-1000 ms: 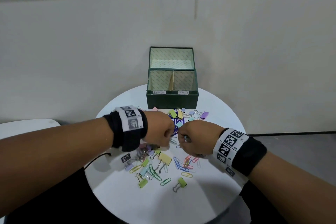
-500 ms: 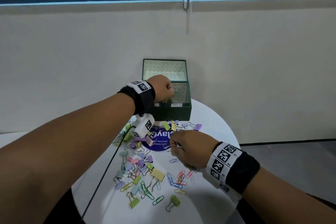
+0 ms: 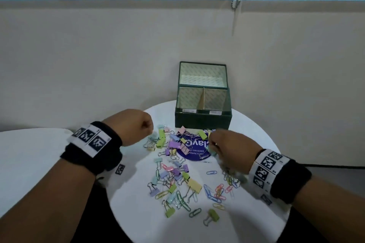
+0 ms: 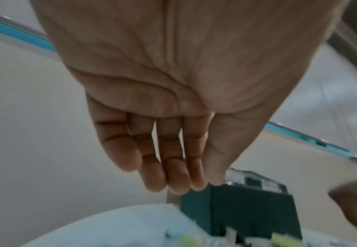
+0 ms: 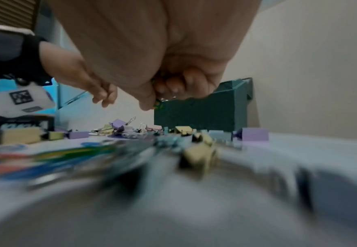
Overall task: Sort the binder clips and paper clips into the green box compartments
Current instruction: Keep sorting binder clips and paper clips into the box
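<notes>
Head view, hands: left hand (image 3: pixel 136 126) and right hand (image 3: pixel 231 150) both above the round white counter (image 3: pixel 246 128), backs up, apart from each other, pile between them.
Left hand: left wrist view shows palm and fingers (image 4: pixel 173 150) hanging straight and relaxed, nothing in them. Sits over the left edge of the pile, near the box's front left corner.
Right hand: fingers curled in, thumb (image 5: pixel 145 98) pressed against them. Small green-yellow bit (image 5: pixel 157 102) shows at the thumb tip; looks like a clip, type too blurred to tell. Hand hovers just above the clips, right of the purple disc.
Wristbands: black band with white coded tags on each wrist, left (image 3: pixel 92 140), right (image 3: pixel 270 165).
Binder clips (image 3: pixel 173 144): pastel green, purple, pink, yellow, blue, loose on the counter, thickest between the hands and spreading toward the near edge.
Paper clips (image 3: pixel 217 193): coloured wire ones, mostly in the near-right part of the pile, one blue one (image 3: pixel 211 172) lying alone near the right hand.
Purple disc (image 3: pixel 195 150): flat round printed piece under the middle of the pile, partly covered by clips.
Green box (image 3: pixel 203 120): at the far edge of the counter, against the wall, lid (image 3: pixel 203 74) standing open behind it. One upright divider (image 3: pixel 201 99) splits it into left and right compartments; two small white labels on the front rim, text unreadable. Compartment floors hidden from this angle, contents cannot be told.
</notes>
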Available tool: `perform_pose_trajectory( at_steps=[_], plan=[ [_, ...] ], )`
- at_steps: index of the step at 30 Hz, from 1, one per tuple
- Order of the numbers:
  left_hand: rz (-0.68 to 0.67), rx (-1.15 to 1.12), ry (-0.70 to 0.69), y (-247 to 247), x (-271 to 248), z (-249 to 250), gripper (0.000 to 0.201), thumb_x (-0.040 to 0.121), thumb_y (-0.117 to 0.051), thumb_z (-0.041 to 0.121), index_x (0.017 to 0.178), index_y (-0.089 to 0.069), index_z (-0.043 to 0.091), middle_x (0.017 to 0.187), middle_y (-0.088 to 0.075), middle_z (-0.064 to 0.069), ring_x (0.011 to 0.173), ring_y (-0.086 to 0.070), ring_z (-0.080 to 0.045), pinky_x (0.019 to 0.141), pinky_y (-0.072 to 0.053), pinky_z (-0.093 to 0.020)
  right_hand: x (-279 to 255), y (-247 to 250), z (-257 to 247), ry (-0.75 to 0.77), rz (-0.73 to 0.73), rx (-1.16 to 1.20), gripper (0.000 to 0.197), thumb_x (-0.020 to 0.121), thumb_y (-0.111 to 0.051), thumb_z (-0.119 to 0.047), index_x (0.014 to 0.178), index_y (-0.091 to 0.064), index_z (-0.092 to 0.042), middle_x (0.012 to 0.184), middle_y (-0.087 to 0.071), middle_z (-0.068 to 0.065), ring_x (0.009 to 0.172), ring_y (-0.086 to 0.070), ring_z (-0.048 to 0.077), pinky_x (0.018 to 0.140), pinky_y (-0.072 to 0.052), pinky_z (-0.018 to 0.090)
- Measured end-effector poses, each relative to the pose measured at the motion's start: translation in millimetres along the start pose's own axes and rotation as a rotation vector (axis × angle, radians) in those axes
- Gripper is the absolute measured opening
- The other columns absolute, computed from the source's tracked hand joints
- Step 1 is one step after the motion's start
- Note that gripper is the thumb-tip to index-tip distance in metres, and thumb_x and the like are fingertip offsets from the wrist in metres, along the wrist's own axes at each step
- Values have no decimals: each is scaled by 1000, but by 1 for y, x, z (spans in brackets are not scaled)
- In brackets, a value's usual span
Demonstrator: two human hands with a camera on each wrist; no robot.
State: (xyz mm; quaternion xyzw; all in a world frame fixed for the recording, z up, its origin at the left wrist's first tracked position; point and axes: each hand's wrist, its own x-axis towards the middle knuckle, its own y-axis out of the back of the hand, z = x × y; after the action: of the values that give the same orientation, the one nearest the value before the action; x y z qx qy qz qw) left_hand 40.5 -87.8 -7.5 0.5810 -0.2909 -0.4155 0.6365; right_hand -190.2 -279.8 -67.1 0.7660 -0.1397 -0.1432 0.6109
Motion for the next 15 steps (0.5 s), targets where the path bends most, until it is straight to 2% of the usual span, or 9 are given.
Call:
perform_pose_trajectory(
  at_steps=[2, 4, 6, 9, 11, 15],
  plan=[
    [6, -23, 17, -14, -7, -10, 10, 93, -59, 30, 89, -68, 31, 90, -66, 13, 84, -61, -7, 77, -48, -27, 14, 8, -3, 44, 68, -97, 17, 93, -64, -16, 91, -51, -26, 88, -51, -10, 76, -52, 11, 68, -50, 28],
    [24, -56, -22, -25, -9, -9, 11, 93, -59, 30, 87, -67, 33, 92, -64, 13, 85, -61, -8, 80, -51, -30, 33, 22, -5, 42, 158, -60, 11, 103, -51, -22, 92, -52, -21, 90, -53, -6, 75, -52, 11, 69, -49, 27],
    [31, -31, -52, -31, -7, -6, 12, 95, -56, 32, 94, -68, 33, 97, -62, 14, 88, -61, -12, 82, -52, -32, 57, 39, -5, -35, 267, 15, 17, 105, -46, -25, 92, -53, -19, 89, -55, -3, 74, -55, 12, 69, -51, 28],
    [38, 54, -68, -35, 1, -2, 19, 96, -51, 34, 104, -67, 30, 105, -59, 10, 95, -61, -16, 83, -51, -33, 91, 59, -2, -145, 370, 76, 14, 103, -48, -22, 93, -54, -14, 87, -56, 2, 72, -56, 15, 62, -43, 28],
    [38, 48, -96, -37, 3, 3, 16, 96, -51, 33, 100, -67, 30, 103, -58, 10, 93, -60, -16, 79, -50, -32, 108, 65, -2, -212, 316, 34, 14, 103, -48, -20, 95, -55, -11, 91, -60, 7, 77, -57, 21, 68, -44, 31],
    [40, -71, -212, -41, 0, 13, 8, 93, -57, 33, 90, -66, 33, 92, -54, 14, 86, -56, -10, 76, -47, -27, 127, 64, 0, -236, 85, -134, 17, 98, -51, -14, 104, -65, -9, 104, -69, 13, 87, -61, 26, 74, -47, 33]
  ],
)
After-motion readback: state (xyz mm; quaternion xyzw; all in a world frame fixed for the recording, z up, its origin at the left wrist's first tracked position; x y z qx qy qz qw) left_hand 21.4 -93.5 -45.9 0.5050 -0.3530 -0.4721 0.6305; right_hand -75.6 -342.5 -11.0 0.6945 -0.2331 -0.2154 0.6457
